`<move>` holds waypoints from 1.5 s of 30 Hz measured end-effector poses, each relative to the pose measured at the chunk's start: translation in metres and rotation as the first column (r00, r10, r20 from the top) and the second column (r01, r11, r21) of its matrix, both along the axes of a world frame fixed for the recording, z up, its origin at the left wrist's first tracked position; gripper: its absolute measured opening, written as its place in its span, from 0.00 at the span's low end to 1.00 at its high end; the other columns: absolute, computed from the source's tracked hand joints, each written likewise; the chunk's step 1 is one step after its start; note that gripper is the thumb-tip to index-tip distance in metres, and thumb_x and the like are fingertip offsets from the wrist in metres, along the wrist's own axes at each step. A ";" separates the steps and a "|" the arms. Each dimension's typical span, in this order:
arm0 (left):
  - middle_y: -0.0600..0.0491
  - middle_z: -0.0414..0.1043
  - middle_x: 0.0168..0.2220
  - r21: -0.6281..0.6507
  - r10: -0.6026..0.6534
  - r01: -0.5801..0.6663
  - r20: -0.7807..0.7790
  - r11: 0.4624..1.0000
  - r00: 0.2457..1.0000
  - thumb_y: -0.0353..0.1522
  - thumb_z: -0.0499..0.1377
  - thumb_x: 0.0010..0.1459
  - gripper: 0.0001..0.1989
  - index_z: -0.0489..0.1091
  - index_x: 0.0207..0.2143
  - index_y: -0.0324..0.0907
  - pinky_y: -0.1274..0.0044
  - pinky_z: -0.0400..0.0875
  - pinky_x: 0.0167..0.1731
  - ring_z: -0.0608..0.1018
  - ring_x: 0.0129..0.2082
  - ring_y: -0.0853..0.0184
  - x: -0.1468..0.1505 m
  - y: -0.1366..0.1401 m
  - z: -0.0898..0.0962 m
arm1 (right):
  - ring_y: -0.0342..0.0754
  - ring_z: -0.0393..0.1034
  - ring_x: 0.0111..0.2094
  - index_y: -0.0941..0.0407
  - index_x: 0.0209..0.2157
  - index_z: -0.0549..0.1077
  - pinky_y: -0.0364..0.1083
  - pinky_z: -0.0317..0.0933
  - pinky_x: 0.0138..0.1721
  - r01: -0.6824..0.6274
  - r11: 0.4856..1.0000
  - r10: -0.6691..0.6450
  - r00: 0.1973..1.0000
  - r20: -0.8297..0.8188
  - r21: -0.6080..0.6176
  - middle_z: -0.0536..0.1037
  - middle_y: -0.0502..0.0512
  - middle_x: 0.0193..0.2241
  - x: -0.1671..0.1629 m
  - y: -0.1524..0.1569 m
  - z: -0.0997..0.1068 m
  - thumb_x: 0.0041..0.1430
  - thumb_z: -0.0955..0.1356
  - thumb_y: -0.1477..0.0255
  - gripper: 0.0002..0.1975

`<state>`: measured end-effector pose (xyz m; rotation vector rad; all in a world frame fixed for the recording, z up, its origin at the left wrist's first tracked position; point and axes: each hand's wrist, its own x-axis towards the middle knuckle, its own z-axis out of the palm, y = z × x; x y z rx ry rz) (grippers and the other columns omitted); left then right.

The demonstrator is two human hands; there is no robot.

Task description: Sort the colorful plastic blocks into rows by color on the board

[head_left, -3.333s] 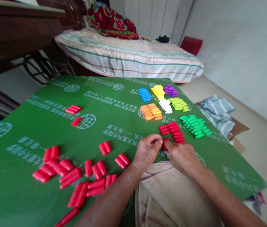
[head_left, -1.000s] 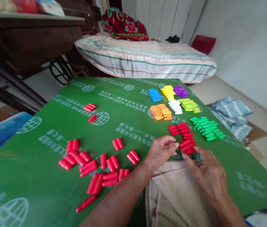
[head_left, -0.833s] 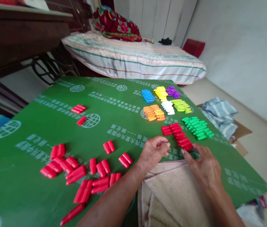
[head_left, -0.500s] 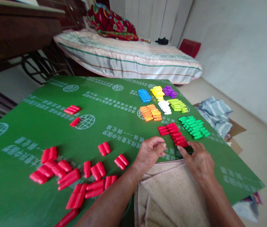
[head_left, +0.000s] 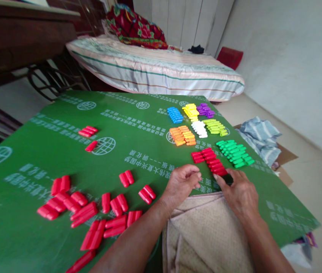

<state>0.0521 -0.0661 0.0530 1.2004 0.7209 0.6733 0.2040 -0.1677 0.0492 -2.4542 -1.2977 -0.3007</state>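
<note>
A row of red pen-cap-like pieces (head_left: 212,160) lies side by side on the green board (head_left: 138,151). My right hand (head_left: 239,191) is at the near end of that row, its thumb and forefinger closed about the last red cap, which still lies on the board. Just left of the row, my left hand (head_left: 182,184) hovers low with its fingers curled in; nothing shows in it. More red caps (head_left: 84,214) are scattered at the left front, singly and in joined-looking pairs. A few others (head_left: 88,131) lie farther back.
Beyond the red row stand groups of green (head_left: 235,152), orange (head_left: 182,135), white (head_left: 199,129), lime (head_left: 215,127), blue (head_left: 175,115), yellow (head_left: 190,112) and purple pieces (head_left: 205,110). A beige cloth (head_left: 206,231) covers the near edge. A bed (head_left: 155,76) stands behind.
Both hands keep nearly the same place and pose. The whole view has shifted very slightly; no piece has visibly moved on the board.
</note>
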 end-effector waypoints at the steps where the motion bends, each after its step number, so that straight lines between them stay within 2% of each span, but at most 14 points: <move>1: 0.57 0.73 0.23 0.000 0.000 0.000 0.001 1.000 1.000 0.36 0.61 0.47 0.09 0.70 0.30 0.40 0.81 0.66 0.21 0.72 0.19 0.75 0.000 0.000 0.000 | 0.51 0.69 0.30 0.61 0.43 0.74 0.48 0.58 0.32 0.000 1.000 0.000 1.000 0.001 0.003 0.77 0.62 0.38 0.000 0.000 -0.001 0.59 0.61 0.52 0.27; 11: 0.57 0.73 0.22 -0.016 0.021 -0.021 -0.001 1.000 1.000 0.37 0.62 0.46 0.10 0.71 0.29 0.40 0.81 0.67 0.20 0.73 0.18 0.74 -0.001 -0.001 0.004 | 0.52 0.69 0.31 0.61 0.46 0.73 0.50 0.60 0.33 -0.031 0.998 0.029 0.999 0.029 0.050 0.77 0.63 0.38 -0.001 -0.005 0.003 0.59 0.60 0.51 0.29; 15: 0.57 0.72 0.20 -0.009 0.090 -0.090 -0.009 0.996 0.996 0.37 0.61 0.47 0.09 0.71 0.27 0.40 0.82 0.65 0.19 0.71 0.17 0.75 -0.001 0.000 0.005 | 0.53 0.70 0.38 0.59 0.43 0.74 0.50 0.61 0.39 -0.181 0.972 0.171 0.983 0.072 0.151 0.77 0.62 0.41 -0.002 0.000 0.014 0.61 0.61 0.56 0.22; 17: 0.58 0.71 0.20 0.004 0.155 -0.155 -0.010 0.988 0.988 0.36 0.59 0.48 0.07 0.70 0.26 0.41 0.83 0.64 0.18 0.71 0.17 0.76 -0.001 0.002 0.005 | 0.53 0.69 0.42 0.58 0.42 0.75 0.50 0.61 0.42 -0.293 0.948 0.280 0.953 0.114 0.122 0.76 0.61 0.42 -0.003 0.010 0.023 0.61 0.61 0.61 0.17; 20: 0.59 0.70 0.20 0.022 0.245 -0.244 -0.009 0.969 0.970 0.34 0.58 0.49 0.06 0.69 0.26 0.41 0.83 0.62 0.18 0.70 0.16 0.77 -0.003 0.005 0.005 | 0.55 0.65 0.48 0.57 0.42 0.75 0.51 0.57 0.47 -0.459 0.887 0.461 0.870 0.178 -0.054 0.76 0.60 0.44 -0.007 0.037 0.037 0.59 0.63 0.69 0.13; 24: 0.59 0.69 0.19 0.029 0.274 -0.274 -0.013 0.961 0.962 0.33 0.58 0.49 0.04 0.69 0.26 0.41 0.83 0.61 0.18 0.69 0.16 0.77 -0.005 0.004 0.005 | 0.57 0.60 0.54 0.57 0.43 0.74 0.52 0.53 0.48 -0.579 0.748 0.649 0.739 0.178 -0.325 0.76 0.60 0.44 -0.015 0.077 0.051 0.53 0.63 0.82 0.17; 27: 0.60 0.69 0.19 0.019 0.284 -0.283 -0.027 0.959 0.959 0.33 0.57 0.48 0.04 0.69 0.26 0.42 0.83 0.60 0.17 0.68 0.16 0.77 -0.004 0.000 0.003 | 0.55 0.64 0.49 0.57 0.36 0.74 0.51 0.51 0.46 -0.614 0.652 0.721 0.684 0.112 -0.445 0.78 0.59 0.37 -0.020 0.097 0.050 0.50 0.63 0.86 0.16; 31: 0.60 0.68 0.19 -0.005 0.300 -0.301 -0.043 0.954 0.953 0.32 0.57 0.48 0.03 0.68 0.25 0.42 0.82 0.59 0.16 0.68 0.15 0.77 -0.001 -0.003 -0.002 | 0.51 0.69 0.39 0.56 0.28 0.74 0.50 0.53 0.43 -0.665 0.577 0.765 0.643 0.029 -0.475 0.77 0.56 0.31 -0.019 0.108 0.040 0.47 0.65 0.85 0.11; 34: 0.60 0.67 0.19 -0.031 0.330 -0.332 -0.040 0.943 0.943 0.32 0.57 0.49 0.03 0.69 0.26 0.42 0.82 0.58 0.16 0.67 0.15 0.77 -0.002 -0.004 -0.001 | 0.50 0.70 0.37 0.55 0.28 0.74 0.50 0.56 0.43 -0.737 0.566 0.787 0.617 -0.025 -0.370 0.77 0.55 0.31 -0.013 0.109 0.037 0.47 0.64 0.82 0.10; 37: 0.59 0.68 0.22 -0.069 0.372 -0.372 -0.017 0.926 0.928 0.34 0.57 0.50 0.05 0.68 0.28 0.41 0.82 0.59 0.17 0.68 0.17 0.77 -0.004 -0.002 0.002 | 0.50 0.72 0.39 0.54 0.36 0.76 0.49 0.62 0.43 -0.765 0.643 0.750 0.636 -0.184 -0.023 0.78 0.55 0.37 -0.009 0.102 0.037 0.49 0.66 0.75 0.11; 39: 0.58 0.68 0.25 -0.106 0.395 -0.393 0.006 0.914 0.918 0.38 0.57 0.51 0.09 0.68 0.32 0.41 0.82 0.61 0.18 0.69 0.18 0.77 -0.005 -0.001 0.004 | 0.51 0.73 0.42 0.53 0.41 0.76 0.50 0.65 0.44 -0.667 0.707 0.699 0.612 -0.371 0.233 0.79 0.55 0.42 -0.010 0.094 0.038 0.50 0.69 0.68 0.14; 41: 0.57 0.69 0.28 -0.159 0.394 -0.383 0.037 0.910 0.918 0.41 0.57 0.52 0.14 0.66 0.37 0.42 0.82 0.63 0.17 0.71 0.19 0.75 -0.007 -0.001 0.007 | 0.52 0.74 0.42 0.53 0.43 0.76 0.52 0.67 0.45 -0.533 0.753 0.651 0.514 -0.558 0.387 0.79 0.56 0.43 -0.014 0.084 0.037 0.47 0.72 0.62 0.19; 43: 0.55 0.71 0.29 -0.217 0.350 -0.326 0.081 0.920 0.933 0.45 0.57 0.51 0.19 0.66 0.39 0.41 0.80 0.66 0.17 0.73 0.20 0.72 -0.008 -0.001 0.009 | 0.53 0.75 0.42 0.54 0.43 0.76 0.53 0.69 0.45 -0.427 0.778 0.618 0.387 -0.685 0.460 0.80 0.57 0.42 -0.020 0.074 0.035 0.44 0.74 0.61 0.22; 45: 0.53 0.71 0.27 -0.266 0.286 -0.245 0.130 0.932 0.949 0.48 0.59 0.49 0.21 0.67 0.36 0.40 0.78 0.68 0.19 0.75 0.20 0.70 -0.009 -0.002 0.012 | 0.54 0.75 0.42 0.54 0.43 0.76 0.53 0.70 0.44 -0.351 0.790 0.602 0.295 -0.742 0.502 0.80 0.58 0.42 -0.024 0.066 0.033 0.43 0.75 0.61 0.23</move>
